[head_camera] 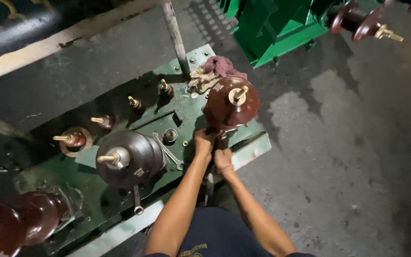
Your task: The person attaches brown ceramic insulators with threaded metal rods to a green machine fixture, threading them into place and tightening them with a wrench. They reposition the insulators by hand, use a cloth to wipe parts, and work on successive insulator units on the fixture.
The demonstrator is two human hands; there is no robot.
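Observation:
A tall brown porcelain bushing [231,103] with a brass stud on top stands at the right end of a green transformer lid [193,112]. Both my hands work at its base. My left hand [204,143] is closed against the foot of the bushing. My right hand [222,157] sits just below it, fingers curled; what it grips is hidden. A second large brown bushing [129,159] stands to the left, with a silver wrench [167,151] lying beside it.
Several small brass-tipped bushings [104,122] line the lid's far side. A rag [211,72] lies behind the right bushing. Another spanner [137,200] rests near the front edge. A green transformer [281,26] stands on the stained concrete floor [338,157]. A grey post [174,33] rises at the back.

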